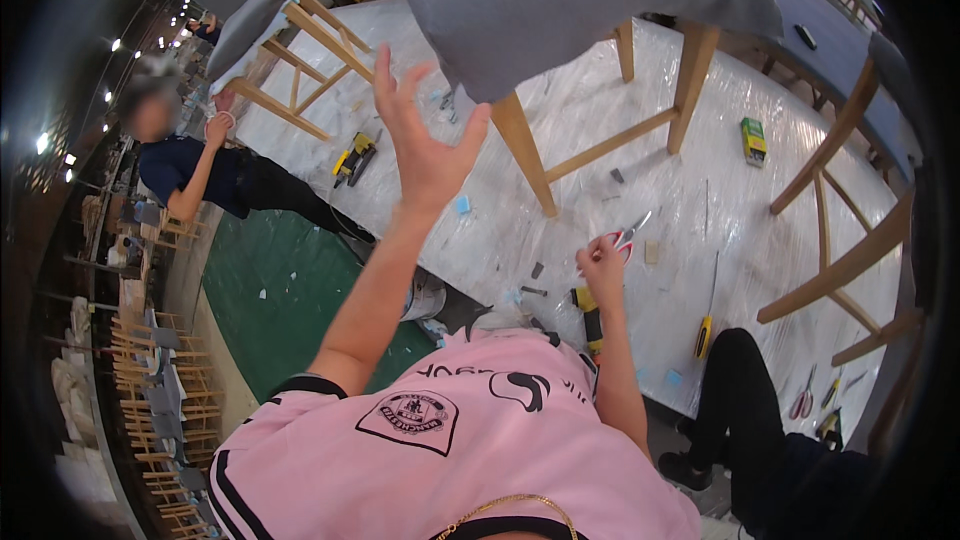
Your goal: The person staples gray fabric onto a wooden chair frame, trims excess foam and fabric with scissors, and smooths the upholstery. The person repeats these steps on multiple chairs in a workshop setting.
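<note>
While the view tips steeply down over a pink shirt at the lower edge, things run so from left to right:

Far left: a co-worker (200,175) in dark clothes leans at the edge of the plastic-wrapped work table (620,140), beside a green floor (270,290).
Upper left: a yellow power tool (352,158) lies on the table, under a wooden chair frame (300,60).
Left hand (425,145): raised at centre-left, fingers spread wide, palm bare, holding nothing, just short of the grey chair seat (560,0).
Grey chair seat: top centre, on pale wooden legs that stand on the table.
Right hand (603,270): centre of the frame, fingers closed around the red handles of the scissors (625,237).
Scissors: blades point up and right, above the table, near the chair's front leg.
Right of centre: a yellow-handled screwdriver (708,315) lies on the table.
Upper right: a small green and yellow box (754,140) on the table.
Lower right: a leg in black trousers (745,410) by the table edge.
</note>
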`<control>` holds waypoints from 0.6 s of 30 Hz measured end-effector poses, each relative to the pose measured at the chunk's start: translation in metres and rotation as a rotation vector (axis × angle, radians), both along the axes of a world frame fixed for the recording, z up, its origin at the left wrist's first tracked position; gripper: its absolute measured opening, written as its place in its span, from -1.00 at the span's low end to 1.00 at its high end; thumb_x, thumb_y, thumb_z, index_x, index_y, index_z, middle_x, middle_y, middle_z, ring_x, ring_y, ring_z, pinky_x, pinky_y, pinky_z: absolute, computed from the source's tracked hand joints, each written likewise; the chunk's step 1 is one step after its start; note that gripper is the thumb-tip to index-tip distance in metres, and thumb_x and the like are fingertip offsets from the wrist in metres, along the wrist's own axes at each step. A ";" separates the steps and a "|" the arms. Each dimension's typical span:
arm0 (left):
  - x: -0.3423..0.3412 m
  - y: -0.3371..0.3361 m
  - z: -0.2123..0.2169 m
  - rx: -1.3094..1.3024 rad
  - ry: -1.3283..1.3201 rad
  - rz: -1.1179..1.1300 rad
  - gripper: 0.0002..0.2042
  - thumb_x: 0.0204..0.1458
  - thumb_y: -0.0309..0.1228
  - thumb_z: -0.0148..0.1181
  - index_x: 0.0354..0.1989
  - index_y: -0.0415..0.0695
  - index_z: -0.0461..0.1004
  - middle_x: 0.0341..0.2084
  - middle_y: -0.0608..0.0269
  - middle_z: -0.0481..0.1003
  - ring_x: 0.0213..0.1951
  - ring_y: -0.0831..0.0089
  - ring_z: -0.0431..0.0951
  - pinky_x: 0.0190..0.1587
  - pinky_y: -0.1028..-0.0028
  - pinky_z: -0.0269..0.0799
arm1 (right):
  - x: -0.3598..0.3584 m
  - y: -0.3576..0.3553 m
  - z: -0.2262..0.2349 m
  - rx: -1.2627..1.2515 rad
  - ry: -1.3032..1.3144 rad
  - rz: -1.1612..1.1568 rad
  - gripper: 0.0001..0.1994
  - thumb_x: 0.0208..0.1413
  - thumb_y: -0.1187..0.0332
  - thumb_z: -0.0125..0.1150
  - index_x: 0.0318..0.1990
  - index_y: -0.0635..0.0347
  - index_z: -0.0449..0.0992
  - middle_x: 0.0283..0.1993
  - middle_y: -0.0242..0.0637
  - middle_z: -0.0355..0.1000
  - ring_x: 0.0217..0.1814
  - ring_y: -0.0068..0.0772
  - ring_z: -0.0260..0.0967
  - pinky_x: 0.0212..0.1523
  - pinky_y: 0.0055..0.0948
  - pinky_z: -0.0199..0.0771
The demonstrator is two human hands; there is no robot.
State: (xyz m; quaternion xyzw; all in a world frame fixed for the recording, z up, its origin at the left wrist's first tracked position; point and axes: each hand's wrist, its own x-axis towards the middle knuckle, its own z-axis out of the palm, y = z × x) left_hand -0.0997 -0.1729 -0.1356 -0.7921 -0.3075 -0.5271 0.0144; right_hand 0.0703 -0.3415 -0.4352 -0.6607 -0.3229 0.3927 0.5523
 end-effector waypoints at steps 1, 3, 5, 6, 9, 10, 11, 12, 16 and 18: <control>0.002 -0.001 0.007 0.076 0.164 0.016 -0.39 -0.09 -0.27 0.55 0.16 -0.02 0.42 0.54 -0.15 -0.24 0.53 -0.10 -0.12 0.48 0.02 -0.05 | 0.008 0.003 0.011 0.032 0.048 -0.034 -0.81 0.02 0.45 0.33 -0.43 0.30 0.40 -0.50 -0.36 0.36 -0.49 -0.58 0.36 -0.43 -0.46 0.38; 0.009 0.012 0.024 0.246 0.489 0.049 -0.39 -0.12 -0.31 0.55 0.17 0.15 0.44 0.54 -0.15 -0.30 0.53 -0.19 -0.19 0.49 -0.04 -0.13 | 0.021 0.015 0.032 0.124 0.115 -0.069 -0.84 0.05 0.46 0.33 -0.37 0.31 0.44 -0.44 -0.41 0.42 -0.47 -0.62 0.35 -0.41 -0.51 0.38; 0.014 0.028 0.027 0.291 0.523 0.048 -0.50 -0.12 -0.30 0.55 0.06 0.19 0.52 0.54 -0.11 -0.21 0.52 -0.21 -0.16 0.48 -0.03 -0.10 | 0.032 0.032 0.045 0.236 0.161 -0.073 -0.86 0.07 0.48 0.33 -0.29 0.33 0.49 -0.41 -0.45 0.45 -0.44 -0.66 0.36 -0.38 -0.54 0.39; 0.015 0.031 0.029 0.315 0.543 0.048 -0.55 -0.12 -0.29 0.55 0.00 0.21 0.57 0.54 -0.09 -0.17 0.52 -0.22 -0.15 0.48 -0.02 -0.08 | 0.037 0.038 0.051 0.237 0.094 -0.062 -0.85 0.08 0.50 0.32 -0.24 0.33 0.50 -0.41 -0.45 0.44 -0.40 -0.66 0.40 -0.34 -0.57 0.42; 0.014 0.029 0.038 0.299 0.481 -0.101 -0.76 -0.07 -0.30 0.52 -0.21 0.07 0.65 0.51 0.01 0.03 0.52 -0.15 -0.10 0.47 0.01 -0.04 | 0.042 0.049 0.083 0.214 0.031 -0.012 -0.76 0.12 0.55 0.31 -0.06 0.37 0.54 -0.33 -0.42 0.48 -0.23 -0.65 0.48 -0.21 -0.65 0.45; 0.014 0.027 0.040 0.285 0.474 -0.104 -0.81 -0.05 -0.29 0.51 -0.27 0.03 0.66 0.49 0.03 0.09 0.51 -0.13 -0.08 0.46 0.03 -0.03 | 0.038 0.053 0.094 0.286 0.098 -0.029 -0.78 0.12 0.54 0.30 -0.07 0.37 0.55 -0.31 -0.41 0.51 -0.22 -0.65 0.49 -0.19 -0.64 0.46; 0.015 0.025 0.042 0.270 0.464 -0.109 -0.84 -0.03 -0.29 0.50 -0.32 -0.01 0.67 0.46 0.06 0.14 0.50 -0.10 -0.05 0.46 0.04 -0.02 | 0.033 0.057 0.103 0.357 0.161 -0.049 -0.79 0.13 0.54 0.30 -0.08 0.37 0.55 -0.28 -0.40 0.53 -0.21 -0.64 0.50 -0.17 -0.64 0.47; 0.016 0.025 0.043 0.255 0.455 -0.113 -0.85 -0.01 -0.29 0.48 -0.37 -0.05 0.67 0.44 0.08 0.20 0.50 -0.08 -0.02 0.45 0.06 0.00 | 0.030 0.063 0.112 0.429 0.223 -0.069 -0.80 0.13 0.53 0.30 -0.09 0.38 0.56 -0.25 -0.38 0.56 -0.20 -0.63 0.50 -0.15 -0.63 0.47; 0.018 0.017 0.051 0.147 0.378 -0.095 -0.83 0.06 -0.29 0.42 -0.34 -0.14 0.66 0.43 0.08 0.23 0.47 -0.02 0.04 0.41 0.09 0.06 | 0.022 0.087 0.171 0.457 0.132 0.042 -0.79 0.18 0.49 0.28 -0.06 0.39 0.58 -0.18 -0.30 0.60 -0.17 -0.54 0.55 -0.04 -0.54 0.54; 0.024 0.013 0.052 0.082 0.331 -0.120 -0.82 0.07 -0.30 0.40 -0.37 -0.17 0.67 0.42 0.06 0.24 0.45 -0.07 0.05 0.36 0.07 0.13 | 0.011 0.103 0.212 0.652 0.242 0.011 -0.78 0.16 0.41 0.34 -0.10 0.35 0.63 -0.29 -0.39 0.59 -0.27 -0.67 0.49 -0.19 -0.57 0.50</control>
